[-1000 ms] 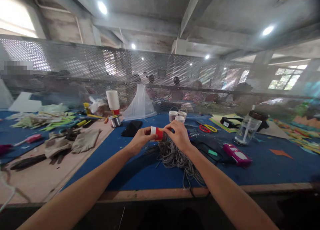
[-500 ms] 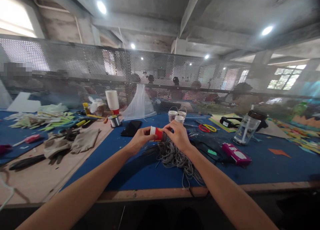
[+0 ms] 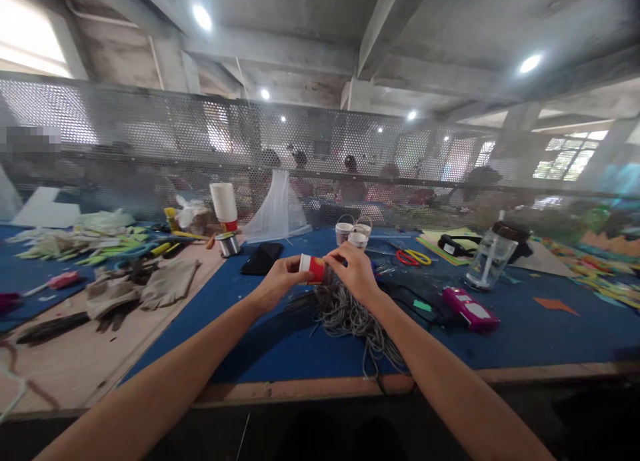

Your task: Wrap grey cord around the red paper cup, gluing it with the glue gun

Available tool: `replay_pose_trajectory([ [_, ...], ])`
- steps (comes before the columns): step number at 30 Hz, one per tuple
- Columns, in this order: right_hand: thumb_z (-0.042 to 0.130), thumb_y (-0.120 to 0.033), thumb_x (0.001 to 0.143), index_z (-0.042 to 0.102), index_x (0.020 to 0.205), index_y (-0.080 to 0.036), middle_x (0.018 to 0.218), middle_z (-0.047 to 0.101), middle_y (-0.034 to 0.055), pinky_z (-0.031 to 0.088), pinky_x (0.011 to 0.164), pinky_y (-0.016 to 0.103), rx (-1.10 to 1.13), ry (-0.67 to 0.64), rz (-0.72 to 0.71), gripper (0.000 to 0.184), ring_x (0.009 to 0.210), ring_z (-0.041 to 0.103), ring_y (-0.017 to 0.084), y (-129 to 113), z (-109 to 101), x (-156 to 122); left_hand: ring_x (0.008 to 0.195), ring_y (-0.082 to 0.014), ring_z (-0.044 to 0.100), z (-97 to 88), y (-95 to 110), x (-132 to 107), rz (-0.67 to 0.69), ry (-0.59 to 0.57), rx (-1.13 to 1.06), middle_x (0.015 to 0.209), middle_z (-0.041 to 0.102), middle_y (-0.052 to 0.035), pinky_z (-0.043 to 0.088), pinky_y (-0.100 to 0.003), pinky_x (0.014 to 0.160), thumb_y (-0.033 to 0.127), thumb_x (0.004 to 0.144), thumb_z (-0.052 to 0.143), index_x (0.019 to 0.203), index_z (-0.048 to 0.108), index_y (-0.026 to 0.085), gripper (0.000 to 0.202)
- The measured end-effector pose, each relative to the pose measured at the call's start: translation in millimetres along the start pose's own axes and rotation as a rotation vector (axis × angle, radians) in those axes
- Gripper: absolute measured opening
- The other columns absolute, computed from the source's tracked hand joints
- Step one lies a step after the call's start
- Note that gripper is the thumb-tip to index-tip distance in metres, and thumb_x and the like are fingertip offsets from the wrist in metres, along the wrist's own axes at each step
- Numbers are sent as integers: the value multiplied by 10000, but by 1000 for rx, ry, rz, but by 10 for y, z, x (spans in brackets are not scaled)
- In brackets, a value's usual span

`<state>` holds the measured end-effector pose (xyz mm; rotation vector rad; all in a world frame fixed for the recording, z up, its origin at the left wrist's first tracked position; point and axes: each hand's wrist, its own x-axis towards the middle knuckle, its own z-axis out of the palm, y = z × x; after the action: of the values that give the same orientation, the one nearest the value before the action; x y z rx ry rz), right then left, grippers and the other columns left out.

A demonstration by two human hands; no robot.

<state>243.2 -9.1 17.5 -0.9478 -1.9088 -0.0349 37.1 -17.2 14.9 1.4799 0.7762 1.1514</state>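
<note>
A small red and white paper cup (image 3: 313,268) lies on its side between both of my hands, above the blue table mat (image 3: 280,341). My left hand (image 3: 277,281) grips the cup's white rim end with closed fingers. My right hand (image 3: 353,271) pinches the cup's other end, fingers closed round it. Just below the hands lies a tangled heap of grey cord (image 3: 350,316).
A stack of paper cups (image 3: 225,206), a metal tin (image 3: 229,243) and a black phone (image 3: 262,257) sit at the left. Three small cups (image 3: 353,233), scissors (image 3: 410,255), a clear bottle (image 3: 489,257) and a pink box (image 3: 470,308) lie to the right. Gloves (image 3: 145,284) rest at the left. Mesh fence behind.
</note>
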Motion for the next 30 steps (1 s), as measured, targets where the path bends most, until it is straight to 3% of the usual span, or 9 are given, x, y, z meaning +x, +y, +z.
replay_pose_trajectory([
  [8, 502, -386, 1008, 711, 1056, -194, 1054, 699, 84, 486, 918, 320, 154, 38, 122, 287, 978, 648, 196, 17, -50, 27, 818, -198, 669, -43, -69, 29, 18, 17, -94, 903, 768, -68, 485, -311, 823, 223, 675, 824, 960, 770, 147, 300],
  [12, 545, -430, 976, 666, 1187, -194, 1206, 694, 96, 501, 946, 324, 328, -100, 269, 339, 1053, 663, 195, 65, -4, 14, 834, -198, 676, -70, -84, 45, 10, 36, -153, 932, 769, -78, 495, -320, 847, 218, 669, 832, 972, 772, 142, 318],
  [15, 587, -435, 948, 660, 1190, -184, 1203, 705, 94, 515, 930, 316, 425, -188, 333, 356, 1061, 672, 195, 112, 36, 7, 841, -197, 680, -58, -67, 44, -1, 39, -175, 935, 770, -80, 496, -309, 840, 207, 661, 837, 965, 775, 140, 318],
  [23, 659, -377, 900, 651, 1192, -201, 1156, 716, 72, 540, 900, 321, 489, -184, 302, 341, 996, 689, 187, 56, 5, -8, 804, -196, 680, -54, -57, 56, -39, 45, -307, 937, 763, -93, 509, -312, 810, 309, 748, 799, 928, 772, 137, 251],
  [30, 652, -326, 897, 637, 1205, -200, 1224, 692, 90, 533, 929, 335, 478, -188, 287, 333, 1058, 679, 195, 4, -28, -9, 818, -193, 678, -84, -81, 69, -65, 59, -319, 942, 764, -104, 513, -304, 828, 264, 745, 803, 955, 774, 116, 259],
])
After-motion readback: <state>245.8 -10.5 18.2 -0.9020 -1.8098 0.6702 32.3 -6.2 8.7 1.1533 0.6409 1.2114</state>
